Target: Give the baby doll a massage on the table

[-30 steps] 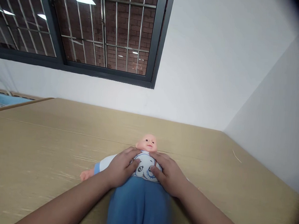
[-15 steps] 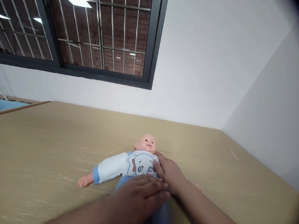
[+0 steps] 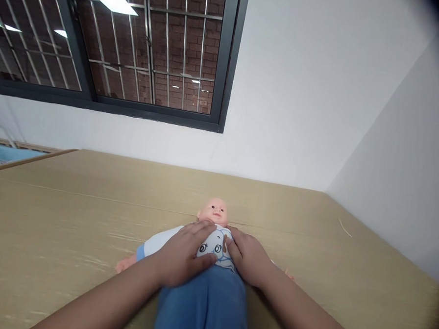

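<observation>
Baby doll (image 3: 213,218) lies face-up on wooden table (image 3: 73,215). Left hand (image 3: 183,253) and right hand (image 3: 249,259) rest flat, fingers spread, pressing its chest from both sides; blue trousers (image 3: 204,306) lie below the hands.

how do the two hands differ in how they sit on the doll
The left hand lies flat across the doll's chest, covering much of the elephant print; the right hand sits at the doll's side, only its fingertips on the print. The left hand's fingers point toward the doll's head, the right hand's angle inward. Both are open and press on the white top above the blue trousers.
</observation>
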Demonstrator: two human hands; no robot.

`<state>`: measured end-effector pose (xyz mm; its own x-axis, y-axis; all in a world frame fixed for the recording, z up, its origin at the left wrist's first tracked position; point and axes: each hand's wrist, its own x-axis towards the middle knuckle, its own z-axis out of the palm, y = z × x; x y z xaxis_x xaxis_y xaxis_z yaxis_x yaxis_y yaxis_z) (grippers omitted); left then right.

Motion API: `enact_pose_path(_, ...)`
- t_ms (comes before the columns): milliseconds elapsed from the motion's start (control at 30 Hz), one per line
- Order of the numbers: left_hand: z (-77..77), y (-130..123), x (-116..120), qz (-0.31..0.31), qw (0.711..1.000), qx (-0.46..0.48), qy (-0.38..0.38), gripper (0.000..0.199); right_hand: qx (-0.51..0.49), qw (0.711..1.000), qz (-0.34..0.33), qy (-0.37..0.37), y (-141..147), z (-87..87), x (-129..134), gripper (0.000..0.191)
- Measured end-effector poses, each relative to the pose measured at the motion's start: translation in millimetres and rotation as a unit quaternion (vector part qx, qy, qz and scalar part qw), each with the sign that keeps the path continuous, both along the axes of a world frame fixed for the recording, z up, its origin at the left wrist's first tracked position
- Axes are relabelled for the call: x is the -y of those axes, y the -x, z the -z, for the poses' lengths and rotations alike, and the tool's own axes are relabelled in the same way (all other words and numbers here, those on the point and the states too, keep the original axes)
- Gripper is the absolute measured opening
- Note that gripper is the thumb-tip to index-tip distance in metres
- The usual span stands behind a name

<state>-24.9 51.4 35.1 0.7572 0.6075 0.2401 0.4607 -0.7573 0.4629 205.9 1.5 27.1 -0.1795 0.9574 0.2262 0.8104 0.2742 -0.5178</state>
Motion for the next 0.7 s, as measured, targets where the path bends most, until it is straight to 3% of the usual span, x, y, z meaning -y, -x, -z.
enact_pose_path(200, 11.0, 5, -11, -0.021, 0.99, 0.128, 0.053, 0.041, -0.02, 1.0, 0.007, -0.018, 3, -1.3, -1, 0.031)
enact_pose_path(400, 24.1, 7, -23, -0.065, 0.975, 0.195, 0.089, 0.034, -0.014, 0.985, 0.016, -0.171, 3, 5.4, 4, 0.029)
enact_pose_path(467, 24.1, 6, -23, -0.064, 0.975, 0.196, 0.087, 0.034, -0.012, 0.974, -0.043, -0.221, 10, -1.8, 15, 0.033)
enact_pose_path(533, 23.0, 6, -22, -0.065, 0.975, 0.196, 0.083, 0.034, -0.005, 0.962, -0.147, -0.23, 23, -13.5, 29, 0.036)
enact_pose_path(633, 21.9, 7, -21, -0.068, 0.977, 0.185, 0.075, 0.035, 0.057, 0.932, -0.319, -0.162, 42, -29.4, 45, 0.034)
enact_pose_path(700, 22.1, 8, -22, -0.064, 0.979, 0.177, 0.073, 0.036, 0.097, 0.93, -0.339, -0.107, 47, -33.3, 47, 0.047)
